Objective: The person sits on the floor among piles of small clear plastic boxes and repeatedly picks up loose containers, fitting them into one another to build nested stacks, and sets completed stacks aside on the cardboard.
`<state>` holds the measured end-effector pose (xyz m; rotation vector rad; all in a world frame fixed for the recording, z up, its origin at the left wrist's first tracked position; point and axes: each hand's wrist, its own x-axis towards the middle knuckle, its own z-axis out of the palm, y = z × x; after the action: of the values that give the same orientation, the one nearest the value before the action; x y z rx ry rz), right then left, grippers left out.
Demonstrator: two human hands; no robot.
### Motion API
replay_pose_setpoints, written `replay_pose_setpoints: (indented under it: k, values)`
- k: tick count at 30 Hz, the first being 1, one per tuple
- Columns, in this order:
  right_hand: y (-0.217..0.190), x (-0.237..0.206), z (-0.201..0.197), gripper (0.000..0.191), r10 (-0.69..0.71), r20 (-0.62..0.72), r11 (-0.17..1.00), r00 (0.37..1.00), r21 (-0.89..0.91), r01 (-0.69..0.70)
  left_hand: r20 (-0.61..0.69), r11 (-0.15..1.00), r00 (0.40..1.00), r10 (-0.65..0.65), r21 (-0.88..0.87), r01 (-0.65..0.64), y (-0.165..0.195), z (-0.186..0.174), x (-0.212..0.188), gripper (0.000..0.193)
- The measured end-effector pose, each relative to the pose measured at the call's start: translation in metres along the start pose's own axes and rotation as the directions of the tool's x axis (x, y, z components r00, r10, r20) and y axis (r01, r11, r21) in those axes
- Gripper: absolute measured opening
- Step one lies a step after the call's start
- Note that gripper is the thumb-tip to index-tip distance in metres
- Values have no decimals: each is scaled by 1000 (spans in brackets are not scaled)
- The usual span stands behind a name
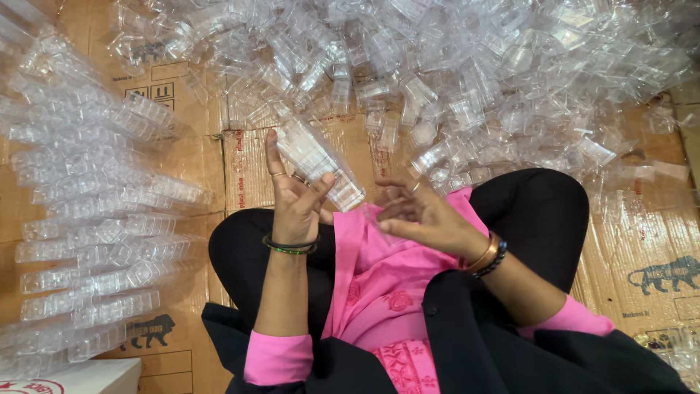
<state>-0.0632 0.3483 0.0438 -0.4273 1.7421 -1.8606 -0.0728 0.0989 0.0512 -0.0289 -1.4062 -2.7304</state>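
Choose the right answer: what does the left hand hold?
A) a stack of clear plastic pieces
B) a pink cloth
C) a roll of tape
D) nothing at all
A: the left hand grips a stack of clear plastic pieces, raised above the lap.

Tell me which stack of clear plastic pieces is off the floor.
The short stack gripped in the left hand, raised above the lap; the long stacked rows and loose heap lie on cardboard.

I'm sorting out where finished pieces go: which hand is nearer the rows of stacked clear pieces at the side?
Left. The left hand, gripping a clear stack, is beside the rows of stacked clear pieces; the right hand is farther away, across the lap.
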Motion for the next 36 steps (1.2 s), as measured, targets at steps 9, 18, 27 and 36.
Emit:
replay_pose_setpoints:
  k: [9, 18, 27, 36]
  values:
    - [-42, 36, -49, 14, -330, -453, 753, 828, 402, 520, 219, 878, 942, -253, 461, 129, 0, 14, -23, 124]
    - [-81, 73, -51, 32, -277, 19, 809, 961, -535, 244, 357, 857, 859, -366, 489, 162, -7, 22, -26, 136]
    - [-81, 69, -63, 41, -122, 49, 863, 991, -488, 131, 326, 773, 794, -514, 577, 264, -11, 21, -19, 144]
    - [-72, 52, -53, 43, -161, -71, 915, 984, -385, 122, 379, 799, 766, -519, 533, 278, -12, 19, -15, 141]
